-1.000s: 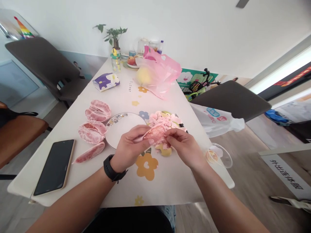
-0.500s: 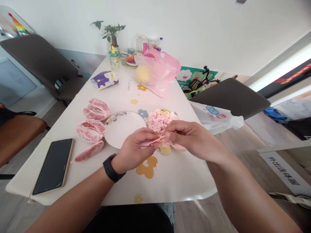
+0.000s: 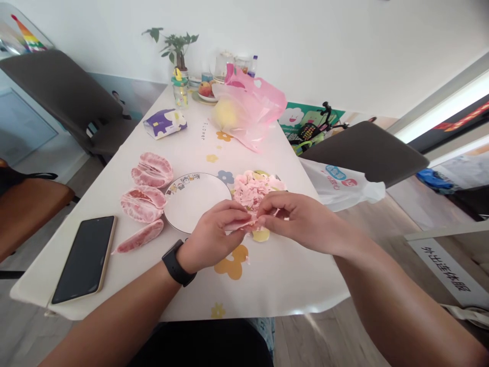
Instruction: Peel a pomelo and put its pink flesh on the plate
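Observation:
Both hands meet over the table's middle. My left hand (image 3: 212, 237) and my right hand (image 3: 298, 221) pinch a pink pomelo segment (image 3: 240, 223) between their fingertips, with much of it hidden by my fingers. Just beyond my right hand lies a heap of pale pink peeled membrane (image 3: 252, 189) with a yellowish rind piece (image 3: 261, 235) under its near edge. To the left of my left hand is a white plate with a patterned rim (image 3: 194, 201), bare of food. Further left lie several peeled pomelo segments (image 3: 147, 191) directly on the table.
A black phone (image 3: 84, 260) lies at the table's near left. At the far end stand a pink plastic bag (image 3: 254, 107) around a pale pomelo, a tissue pack (image 3: 165, 123), a jar (image 3: 180, 92), a potted plant (image 3: 175, 46) and a fruit plate (image 3: 204, 90). Dark chairs flank the table.
My right hand has moved outward to the right and my forearm lies lower across the view. The pomelo segment between my fingers now looks thinner and more stretched. The head view has shifted slightly.

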A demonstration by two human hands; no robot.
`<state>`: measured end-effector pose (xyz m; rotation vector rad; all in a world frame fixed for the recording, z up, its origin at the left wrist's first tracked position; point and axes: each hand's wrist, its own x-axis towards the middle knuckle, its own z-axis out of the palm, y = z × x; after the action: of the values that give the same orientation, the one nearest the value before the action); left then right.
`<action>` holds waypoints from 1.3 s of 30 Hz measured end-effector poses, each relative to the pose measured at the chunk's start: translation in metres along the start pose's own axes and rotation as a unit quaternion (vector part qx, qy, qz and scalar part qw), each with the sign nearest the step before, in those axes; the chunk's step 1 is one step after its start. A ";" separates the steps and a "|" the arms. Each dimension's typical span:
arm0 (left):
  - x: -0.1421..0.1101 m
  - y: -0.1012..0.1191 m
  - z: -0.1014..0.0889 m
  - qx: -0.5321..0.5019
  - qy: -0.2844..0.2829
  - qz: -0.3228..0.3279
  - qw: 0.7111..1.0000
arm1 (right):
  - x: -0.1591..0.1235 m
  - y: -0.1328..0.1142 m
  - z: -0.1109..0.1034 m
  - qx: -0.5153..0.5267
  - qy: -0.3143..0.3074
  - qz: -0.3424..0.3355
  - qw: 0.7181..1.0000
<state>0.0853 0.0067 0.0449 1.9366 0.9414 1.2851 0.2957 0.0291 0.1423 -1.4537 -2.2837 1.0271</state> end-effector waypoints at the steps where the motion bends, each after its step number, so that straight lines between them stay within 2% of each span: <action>1: 0.000 0.000 0.000 0.005 -0.001 -0.001 1.000 | 0.000 0.000 0.000 -0.005 -0.001 -0.007 1.000; 5: -0.001 -0.001 0.000 0.018 -0.022 0.005 1.000 | 0.003 0.001 0.000 -0.050 -0.020 -0.017 0.998; 9: 0.000 0.000 -0.001 0.008 -0.056 0.014 0.998 | 0.007 0.002 -0.004 -0.104 -0.090 -0.035 0.990; 12: 0.000 0.002 -0.002 -0.001 -0.090 0.055 0.994 | 0.007 -0.001 -0.007 -0.132 -0.151 -0.026 0.979; 15: 0.001 0.003 -0.002 -0.006 -0.103 0.081 0.991 | 0.005 -0.005 -0.010 -0.150 -0.180 -0.018 0.972; 19: 0.000 0.001 -0.001 -0.007 -0.110 0.032 0.993 | 0.003 -0.007 -0.010 -0.166 -0.189 -0.043 0.967; 22: -0.002 -0.001 0.000 -0.007 -0.116 0.003 0.993 | 0.003 -0.013 -0.006 -0.226 -0.196 -0.044 0.953; 28: -0.001 -0.002 0.003 0.010 -0.149 0.046 0.988 | 0.009 -0.033 0.007 -0.360 -0.216 0.031 0.907; 32: -0.002 -0.005 0.005 0.070 -0.117 0.075 0.988 | 0.019 -0.031 0.005 -0.325 -0.203 0.056 0.922; 35: -0.003 -0.007 0.007 0.109 -0.104 0.087 0.985 | 0.025 -0.027 0.004 -0.278 -0.190 0.105 0.936; 39: -0.003 -0.010 0.007 0.116 -0.095 0.080 0.985 | 0.029 -0.030 0.008 -0.311 -0.170 0.135 0.925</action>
<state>0.0888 0.0087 0.0330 2.3105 0.8862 1.0891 0.2566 0.0431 0.1523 -2.0063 -2.8991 0.6744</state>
